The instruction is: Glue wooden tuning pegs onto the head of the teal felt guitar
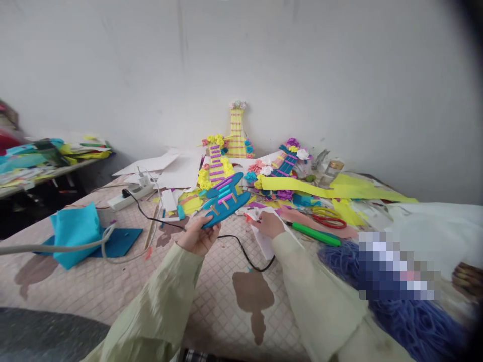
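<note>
My left hand [199, 236] is closed on the lower edge of a blue craft piece [226, 208], which has curved ends and a notch on its right side. Purple, light-blue and tan strips lie across it, and it is held tilted above the table. To its right, my right hand [267, 224] is wrapped round a white glue gun [262, 244] with an orange-red tip pointing toward the blue piece. A black cord [241, 246] runs to the base of its handle. The fingers partly hide the gun's body.
Flower-trimmed craft pieces [236, 133] lean at the wall. A white power strip [132, 195] and blue felt [77, 234] lie left. Right are yellow strips [354, 188], red-handled scissors [330, 221], a green-handled tool [317, 234] and blue yarn [407, 317].
</note>
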`<control>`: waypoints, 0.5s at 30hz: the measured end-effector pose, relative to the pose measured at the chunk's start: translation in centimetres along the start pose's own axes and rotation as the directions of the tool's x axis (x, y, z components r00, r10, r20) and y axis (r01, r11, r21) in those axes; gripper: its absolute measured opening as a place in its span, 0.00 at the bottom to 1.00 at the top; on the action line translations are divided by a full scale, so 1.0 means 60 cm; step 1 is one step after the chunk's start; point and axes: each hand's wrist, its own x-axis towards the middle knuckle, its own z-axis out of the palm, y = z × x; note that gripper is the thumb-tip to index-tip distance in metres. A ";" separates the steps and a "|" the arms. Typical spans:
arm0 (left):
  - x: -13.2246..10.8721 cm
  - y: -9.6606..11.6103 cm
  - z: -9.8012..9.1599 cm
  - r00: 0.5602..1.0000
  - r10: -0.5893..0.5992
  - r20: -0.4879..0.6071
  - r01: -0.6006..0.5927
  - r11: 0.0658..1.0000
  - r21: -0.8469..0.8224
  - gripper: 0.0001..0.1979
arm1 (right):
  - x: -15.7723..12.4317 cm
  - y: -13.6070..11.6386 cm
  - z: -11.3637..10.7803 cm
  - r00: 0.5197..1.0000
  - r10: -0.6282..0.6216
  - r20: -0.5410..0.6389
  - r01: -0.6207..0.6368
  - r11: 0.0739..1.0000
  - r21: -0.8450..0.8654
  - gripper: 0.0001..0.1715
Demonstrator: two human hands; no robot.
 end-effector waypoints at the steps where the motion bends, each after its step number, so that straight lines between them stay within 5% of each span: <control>1: -0.005 0.000 0.001 1.000 0.004 0.000 -0.004 1.000 -0.004 0.08 | 0.005 -0.006 0.004 0.999 0.008 0.036 -0.008 1.000 -0.005 0.17; 6: -0.028 0.009 0.001 0.999 0.032 -0.013 -0.032 0.999 0.001 0.08 | 0.015 -0.030 -0.011 0.998 0.001 0.062 -0.006 0.997 0.083 0.16; 12: -0.049 0.035 -0.013 0.985 0.154 0.074 -0.155 0.988 0.007 0.08 | -0.039 -0.010 -0.136 0.994 0.038 -0.106 0.008 0.916 0.402 0.17; 14: -0.044 0.034 -0.012 0.968 0.234 0.088 -0.238 0.971 0.034 0.07 | -0.074 0.007 -0.183 0.977 0.067 -0.202 0.059 0.827 0.558 0.16; 15: -0.039 0.029 -0.009 0.958 0.273 0.085 -0.278 0.959 0.058 0.07 | -0.092 0.015 -0.203 0.958 0.124 -0.260 0.124 0.638 0.760 0.15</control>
